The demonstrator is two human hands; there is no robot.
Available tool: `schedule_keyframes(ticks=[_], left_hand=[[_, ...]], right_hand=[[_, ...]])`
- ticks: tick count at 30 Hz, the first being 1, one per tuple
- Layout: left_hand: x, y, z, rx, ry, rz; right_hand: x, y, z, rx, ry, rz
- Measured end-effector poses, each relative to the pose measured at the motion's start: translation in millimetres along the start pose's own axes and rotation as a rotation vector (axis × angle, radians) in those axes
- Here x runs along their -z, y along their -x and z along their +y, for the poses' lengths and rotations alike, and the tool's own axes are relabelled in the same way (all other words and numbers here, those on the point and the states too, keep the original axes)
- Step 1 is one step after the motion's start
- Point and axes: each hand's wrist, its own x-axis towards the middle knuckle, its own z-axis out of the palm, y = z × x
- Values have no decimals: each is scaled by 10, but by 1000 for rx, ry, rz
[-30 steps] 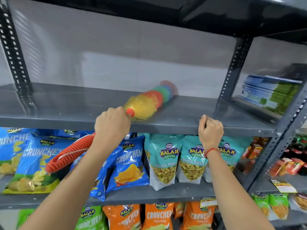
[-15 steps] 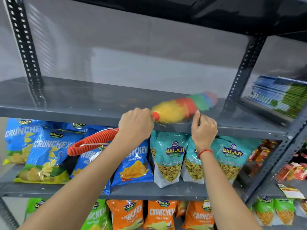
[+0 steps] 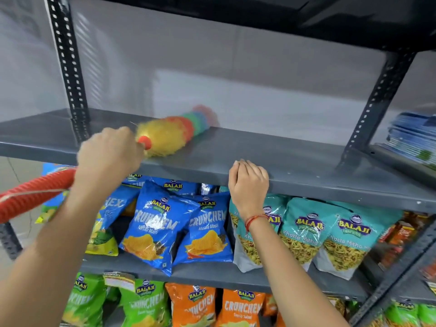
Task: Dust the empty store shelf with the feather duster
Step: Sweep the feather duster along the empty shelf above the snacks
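The empty grey metal shelf (image 3: 283,159) runs across the middle of the view. A feather duster (image 3: 174,133) with a yellow, orange, green and blue head lies on it, left of centre, blurred by motion. My left hand (image 3: 108,152) is closed around its handle just in front of the shelf's edge. The ribbed red handle end (image 3: 33,194) sticks out to the lower left. My right hand (image 3: 247,180) is curled over the shelf's front lip, to the right of the duster.
Blue and teal snack bags (image 3: 160,223) fill the shelf below, with green and orange bags (image 3: 195,305) lower down. Perforated dark uprights (image 3: 68,67) stand at left and right. A stack of blue packets (image 3: 415,135) sits on the neighbouring shelf at right.
The duster head swept right along the shelf, then back to the left. My left hand followed it. My right hand stayed on the shelf's front lip.
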Motion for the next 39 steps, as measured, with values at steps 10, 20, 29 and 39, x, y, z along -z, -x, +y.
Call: schedule_keyframes(ticks=[10, 20, 29, 39], left_hand=[[-434, 177, 419, -128, 153, -233], [-94, -402, -1067, 245, 65, -182], [93, -190, -1110, 110, 91, -57], [78, -194, -1386, 81, 455, -476]], right_hand=[[9, 9, 11, -7, -4, 20], [55, -30, -73, -107, -7, -61], [-55, -131, -784, -112, -117, -163], [-291, -255, -1662, -19, -424, -235]])
